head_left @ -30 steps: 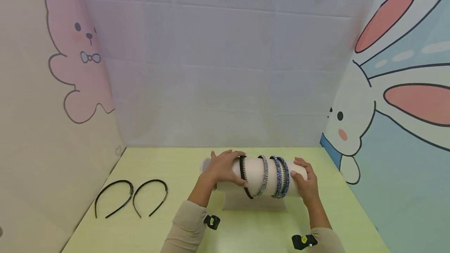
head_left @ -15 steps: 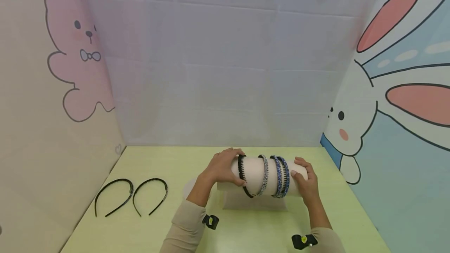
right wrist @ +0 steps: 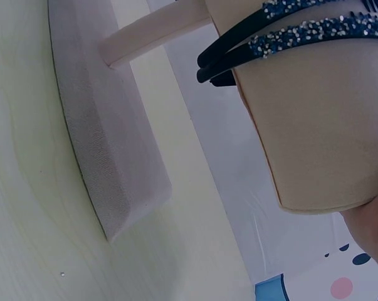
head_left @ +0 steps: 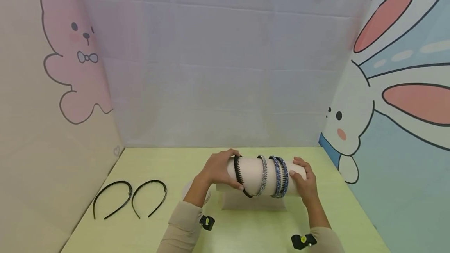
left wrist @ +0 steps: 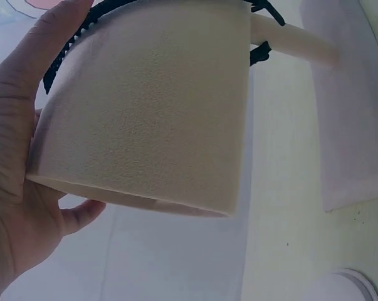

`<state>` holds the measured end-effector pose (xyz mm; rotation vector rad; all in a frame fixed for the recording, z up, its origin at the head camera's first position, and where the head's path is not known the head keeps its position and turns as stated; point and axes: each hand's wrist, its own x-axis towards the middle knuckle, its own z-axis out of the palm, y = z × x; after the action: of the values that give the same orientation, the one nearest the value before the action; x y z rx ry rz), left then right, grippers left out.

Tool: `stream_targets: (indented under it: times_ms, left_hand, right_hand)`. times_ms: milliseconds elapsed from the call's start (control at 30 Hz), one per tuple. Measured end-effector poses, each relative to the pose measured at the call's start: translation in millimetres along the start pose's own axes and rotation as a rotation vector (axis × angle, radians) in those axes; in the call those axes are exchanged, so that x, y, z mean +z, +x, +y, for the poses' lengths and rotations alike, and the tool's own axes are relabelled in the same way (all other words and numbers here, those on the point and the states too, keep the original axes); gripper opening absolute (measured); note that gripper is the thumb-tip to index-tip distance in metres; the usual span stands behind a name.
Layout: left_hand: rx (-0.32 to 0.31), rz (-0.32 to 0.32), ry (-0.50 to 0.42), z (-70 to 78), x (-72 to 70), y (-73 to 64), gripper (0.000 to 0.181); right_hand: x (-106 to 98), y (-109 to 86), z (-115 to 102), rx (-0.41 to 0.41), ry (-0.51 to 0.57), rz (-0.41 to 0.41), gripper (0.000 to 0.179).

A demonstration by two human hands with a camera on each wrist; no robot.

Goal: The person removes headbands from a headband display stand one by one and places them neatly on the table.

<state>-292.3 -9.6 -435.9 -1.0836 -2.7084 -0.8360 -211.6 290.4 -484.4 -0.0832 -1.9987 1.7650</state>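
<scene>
My left hand grips the left end of a pale cylindrical headband stand, with thumb and fingers spread round a black toothed headband. That headband sits slightly slanted near the stand's end. My right hand holds the stand's right end. Farther along the roll are a silver glittery headband and two blue glittery headbands side by side. In the left wrist view the roll's near end is hollow. The right wrist view shows a post joining roll and base.
Two dark headbands, one farther left and one beside it, lie on the pale yellow table. Partly behind the left wrist lies a pale round disc. Walls with bear and rabbit drawings enclose the table.
The pale disc has dropped from the roll's left end to the table. My left hand and the black headband have shifted slightly left, and the headband slants more. The right hand stays put.
</scene>
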Motion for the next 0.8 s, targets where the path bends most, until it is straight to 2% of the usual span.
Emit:
stream_targets:
  times_ms: [167,367,633,800]
  left_hand:
    - [0.015,0.039,0.023,-0.3,5.1,-1.8,0.09]
    - [0.004,0.035,-0.004,-1.2,3.3,-3.6,0.087]
    - [-0.038,0.008,-0.117,-8.5,3.1,-7.3,0.088]
    - [-0.017,0.027,-0.23,-14.7,6.5,-11.4,0.09]
  right_hand:
    - [-1,-0.6,0,0.006,-0.001,0.003,0.034]
    - [0,-0.9,1,-0.003,-0.007,0.006,0.032]
    - [2,-2.4,-2,-0.034,0.009,0.001,0.032]
    - [0,-1.8,-3,-0.022,0.001,0.0,0.031]
